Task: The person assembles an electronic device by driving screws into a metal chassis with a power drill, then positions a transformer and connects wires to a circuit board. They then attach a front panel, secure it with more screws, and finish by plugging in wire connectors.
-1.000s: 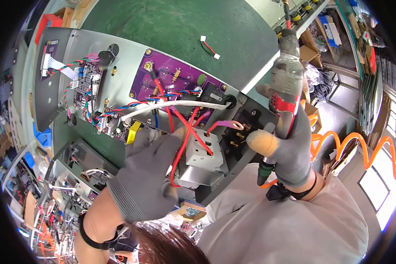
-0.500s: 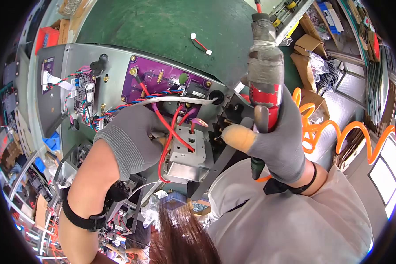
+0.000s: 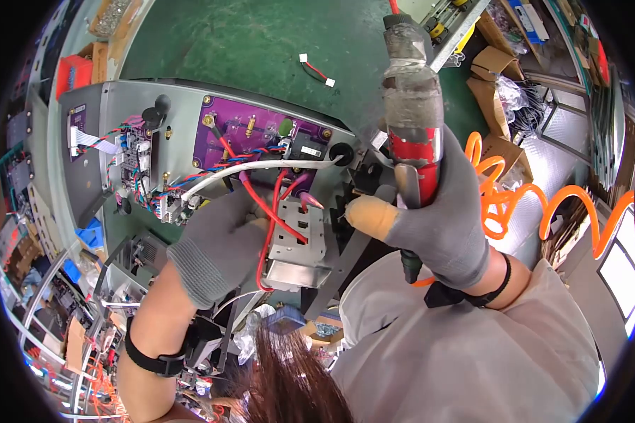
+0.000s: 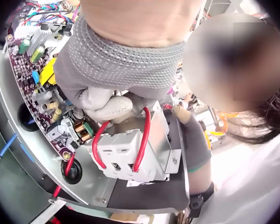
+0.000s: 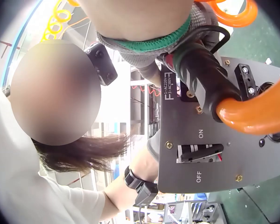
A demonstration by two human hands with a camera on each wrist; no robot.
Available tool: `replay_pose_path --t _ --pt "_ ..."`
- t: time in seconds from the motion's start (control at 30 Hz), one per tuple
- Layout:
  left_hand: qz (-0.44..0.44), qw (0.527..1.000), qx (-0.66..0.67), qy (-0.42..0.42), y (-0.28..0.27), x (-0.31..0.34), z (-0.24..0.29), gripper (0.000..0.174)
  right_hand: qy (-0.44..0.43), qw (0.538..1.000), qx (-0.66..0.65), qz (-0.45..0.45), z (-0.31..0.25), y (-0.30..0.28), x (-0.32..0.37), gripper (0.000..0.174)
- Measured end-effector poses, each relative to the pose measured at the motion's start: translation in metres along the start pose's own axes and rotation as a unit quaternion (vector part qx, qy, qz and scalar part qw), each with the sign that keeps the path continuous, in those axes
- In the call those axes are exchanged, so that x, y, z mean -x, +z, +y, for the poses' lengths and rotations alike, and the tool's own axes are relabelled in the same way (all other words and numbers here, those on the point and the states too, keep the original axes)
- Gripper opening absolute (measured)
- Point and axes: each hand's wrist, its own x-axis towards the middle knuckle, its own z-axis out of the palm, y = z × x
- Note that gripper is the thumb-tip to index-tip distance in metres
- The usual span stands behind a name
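Observation:
Beside the white switch block (image 3: 300,236), my gloved left hand (image 3: 222,243) has its fingers curled against the block's edge, near the red wires (image 3: 267,204). In the left wrist view, the curled fingers (image 4: 114,108) lie at the top of that block (image 4: 123,151); the fingertips' far side is hidden. My gloved right hand (image 3: 441,229) grips a red and grey air tool (image 3: 413,102), which stands lengthwise above the palm, its thumb pointing at the dark end panel. The right wrist view shows the tool's black handle (image 5: 205,77) over the panel (image 5: 186,128) with a black ON/OFF lever (image 5: 203,152).
A purple circuit board (image 3: 226,130) and wired boards sit in the metal chassis (image 3: 180,106). A small red cable (image 3: 317,72) lies on the green tabletop (image 3: 254,42). An orange coiled hose (image 3: 575,197) hangs at the right, near cardboard boxes (image 3: 490,106). A red bin (image 3: 74,74) is at the upper left.
The tool and my right hand have moved left, closer to the chassis. My left hand has shifted up and left alongside the switch block. The chassis sits further left and lower in the head view.

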Motion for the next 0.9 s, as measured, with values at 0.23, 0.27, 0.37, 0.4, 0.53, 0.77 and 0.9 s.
replay_pose_path --t 0.23,0.27,0.37,0.4,0.53,0.77,0.9 --pt "-0.067 0.995 -0.016 -0.079 -0.004 -0.012 0.009 0.026 0.011 0.999 -0.034 0.011 -0.002 0.005 0.002 0.072" --pt "-0.052 0.995 -0.063 -0.058 -0.002 -0.014 0.004 0.027 0.012 0.999 -0.035 0.008 -0.002 0.006 0.002 0.072" --pt "-0.016 0.969 -0.216 0.118 -0.001 -0.018 -0.017 0.022 -0.002 0.998 -0.058 0.002 -0.002 0.006 0.001 0.07" --pt "0.012 0.876 -0.354 0.328 -0.002 -0.018 -0.02 0.022 -0.002 0.999 -0.05 0.001 -0.003 0.006 0.0 0.069" --pt "-0.039 0.929 -0.202 0.307 0.003 -0.041 -0.061 0.026 0.002 0.998 -0.055 0.006 -0.002 0.008 0.001 0.063" --pt "-0.055 0.981 -0.025 0.185 -0.012 -0.062 -0.034 0.029 0.003 0.998 -0.056 -0.001 -0.007 0.011 0.003 0.056" --pt "-0.049 0.991 0.045 0.112 -0.01 -0.057 -0.012 0.031 -0.065 0.997 -0.029 0.031 0.004 0.012 0.001 0.054"
